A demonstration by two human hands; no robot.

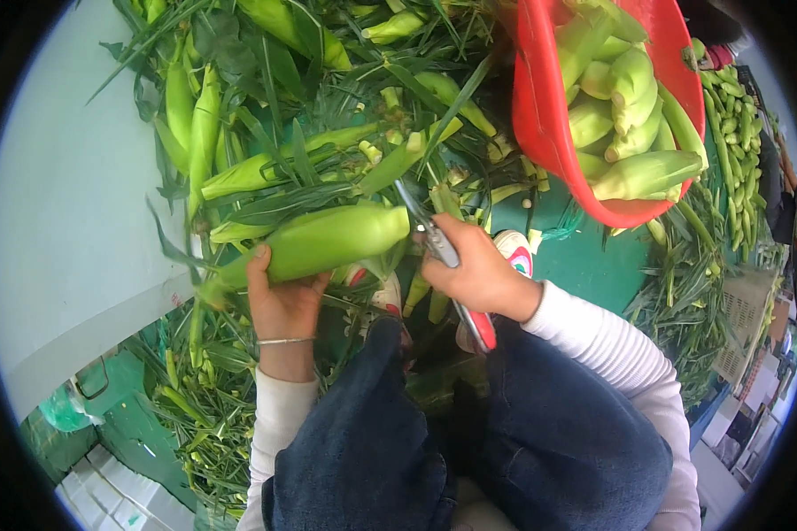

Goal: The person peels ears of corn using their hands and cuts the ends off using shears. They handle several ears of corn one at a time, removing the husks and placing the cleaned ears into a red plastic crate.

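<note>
An ear of corn in its green husk lies across my left hand, whose thumb and fingers hold it near its narrow, tapering end. Its pale, cut-looking stalk end points right. My right hand grips pruning shears with a grey and red handle; the blade tips are just beside that stalk end. Whether the blades touch it cannot be told. Ahead of my hands, loose husks and unshucked ears lie in a heap. A red plastic basket at the upper right holds several trimmed ears in pale husks.
A pale, smooth panel stands at the left. Leaf litter covers the green floor by my left arm, with more leaves at the right. Farther right are a big pile of corn, a perforated crate and part of another person.
</note>
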